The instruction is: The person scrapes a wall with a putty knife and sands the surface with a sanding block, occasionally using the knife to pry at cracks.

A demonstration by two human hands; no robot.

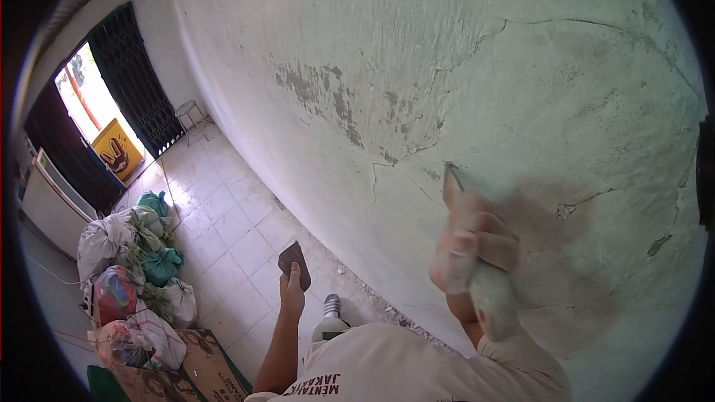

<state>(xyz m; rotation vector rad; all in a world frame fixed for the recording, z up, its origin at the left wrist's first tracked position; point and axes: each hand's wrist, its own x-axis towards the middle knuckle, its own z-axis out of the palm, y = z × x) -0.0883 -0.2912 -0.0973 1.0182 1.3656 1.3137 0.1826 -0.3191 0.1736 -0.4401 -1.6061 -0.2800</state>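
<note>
My right hand (477, 242) is closed around a scraper (452, 184), and motion blurs the fingers. Its narrow blade points up and left, with the tip at or very near the cracked wall (417, 52); contact is hard to tell. A pale handle end shows below the fist. Lower and to the left, my left hand (293, 294) grips a flat, dark brown rectangular block (296, 263), held above the tiled floor and away from the wall. Near the scraper, the wall has peeled grey patches (328, 100), long cracks and a small chipped hole (566, 211).
Stuffed bags (160, 264) are piled at the left beside cardboard (205, 361). Crumbled debris (395, 316) lies along the wall's foot. A stool (192, 115) stands in the far corner, near a dark folding gate (134, 74) and a yellow sign (117, 150).
</note>
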